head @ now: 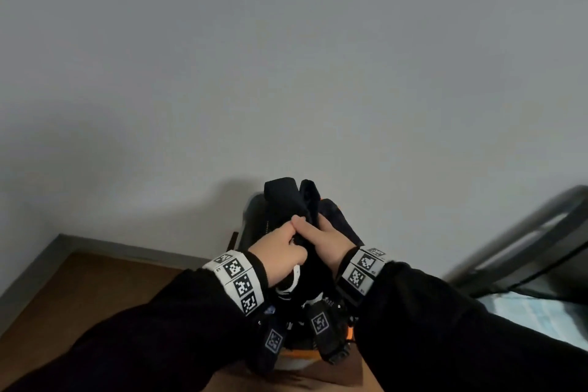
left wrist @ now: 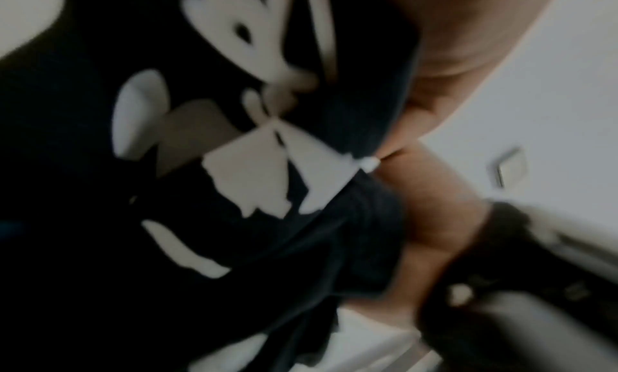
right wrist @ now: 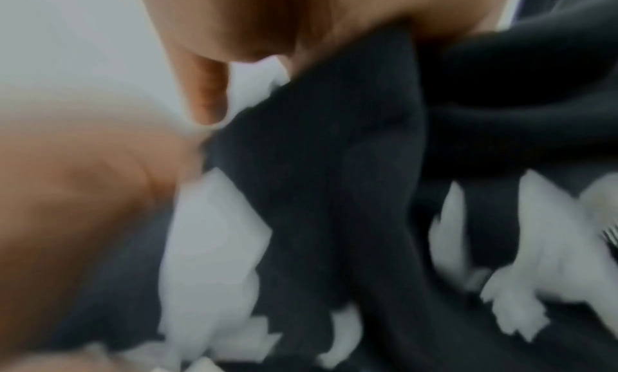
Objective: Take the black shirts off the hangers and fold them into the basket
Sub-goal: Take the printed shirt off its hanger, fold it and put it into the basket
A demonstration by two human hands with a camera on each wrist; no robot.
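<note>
The black shirt [head: 288, 200] with a white print is bunched up and held just above the basket [head: 251, 216], so by my reading one shirt is off its hanger and mid-fold, not yet laid in; how many shirts remain I cannot tell, since no hanger or rail shows. The left hand [head: 280, 251] and right hand [head: 331, 240] meet over the basket, touching, fingers of both curled tight on the cloth; the basket itself is mostly hidden behind shirt and sleeves, only a dark wall and an orange edge showing, and both wrist views are blurred.
</note>
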